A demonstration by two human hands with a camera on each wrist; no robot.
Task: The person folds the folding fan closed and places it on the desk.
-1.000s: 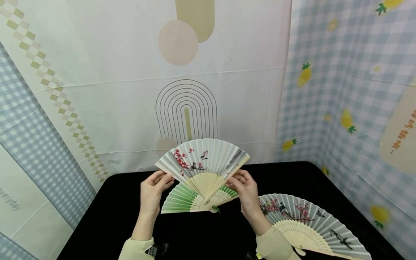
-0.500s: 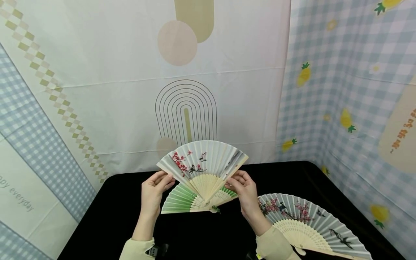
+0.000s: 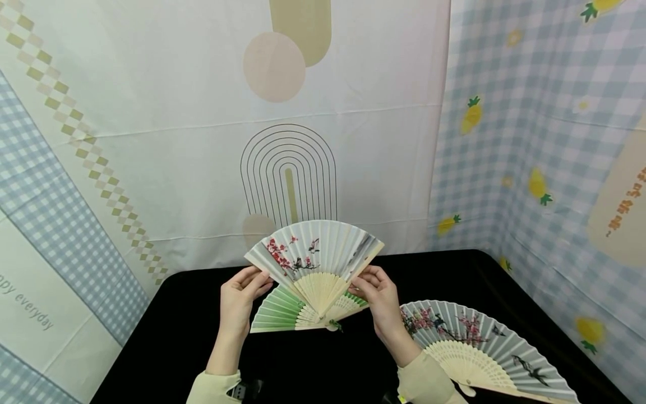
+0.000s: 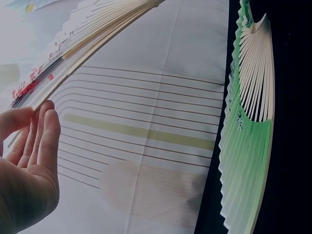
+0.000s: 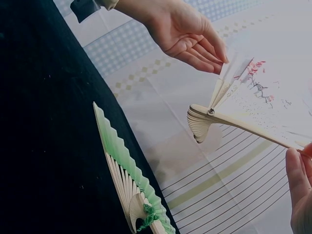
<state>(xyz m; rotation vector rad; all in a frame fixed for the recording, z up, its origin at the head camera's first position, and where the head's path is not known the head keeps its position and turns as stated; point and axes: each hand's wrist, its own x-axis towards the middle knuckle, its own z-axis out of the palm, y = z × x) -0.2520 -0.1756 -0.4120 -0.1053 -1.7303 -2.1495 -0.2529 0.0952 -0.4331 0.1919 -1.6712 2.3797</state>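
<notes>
Between both hands a white folding fan (image 3: 323, 247) with red blossoms and small birds is spread and held up off the table. My left hand (image 3: 236, 294) pinches its left outer rib between thumb and fingers, as the left wrist view also shows with the fan's edge (image 4: 68, 73). On the other side, my right hand (image 3: 382, 300) pinches the right outer rib. In the right wrist view the fan's pivot (image 5: 210, 112) hangs between the hands. Behind and below it, a spread green folding fan (image 3: 277, 311) lies on the table, partly covered from the head view.
A grey folding fan (image 3: 474, 339) with pink blossoms lies spread at the right, partly behind the right forearm. The black table (image 3: 166, 336) meets a white printed cloth (image 3: 176, 168) at the back. Blue checked cloth (image 3: 504, 140) hangs on the right side.
The white fan has dipped slightly, and its two outer edges have come a little closer together with the hands. Both hands keep their hold; the other fans lie still.
</notes>
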